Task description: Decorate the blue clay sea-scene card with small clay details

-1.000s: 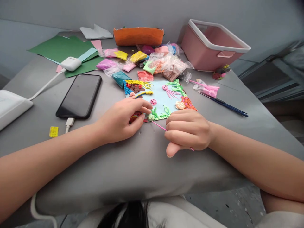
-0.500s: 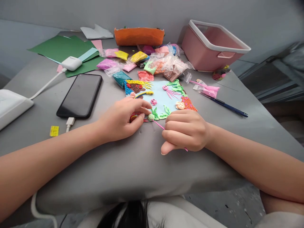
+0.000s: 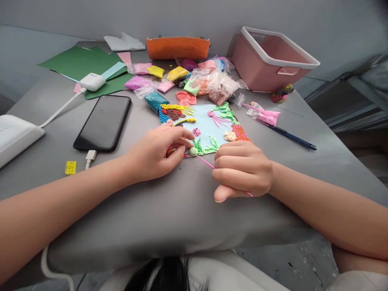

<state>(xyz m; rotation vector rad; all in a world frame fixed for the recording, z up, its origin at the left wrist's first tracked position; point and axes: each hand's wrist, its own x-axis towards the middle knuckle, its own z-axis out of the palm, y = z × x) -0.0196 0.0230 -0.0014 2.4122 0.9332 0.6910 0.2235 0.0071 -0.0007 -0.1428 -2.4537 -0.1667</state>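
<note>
A clay picture [image 3: 209, 137] of a sea scene lies on the table, with a pink octopus, green weeds and a beige turtle on light blue. My left hand [image 3: 163, 151] rests on its lower left part, fingers bent and apart, hiding that corner. Beside those fingertips sits a small pale green clay ball [image 3: 193, 151] with a dimpled surface. In my right hand [image 3: 244, 169], closed just off the picture's lower right edge, is a thin pink stick [image 3: 205, 162]. Its tip reaches the lower side of the ball, and its other end shows below my fingers.
Several bags of coloured clay [image 3: 197, 81] are heaped behind the picture. An orange tray [image 3: 178, 48] and a pink basket [image 3: 266, 60] stand at the back. A phone [image 3: 103, 123] and green paper [image 3: 75, 60] lie left; a dark blue pen [image 3: 294, 139] lies right.
My right hand has shifted right and slightly down with the pink stick, whose tip now sits at the ball's lower right edge. The left hand has stayed about where it was.
</note>
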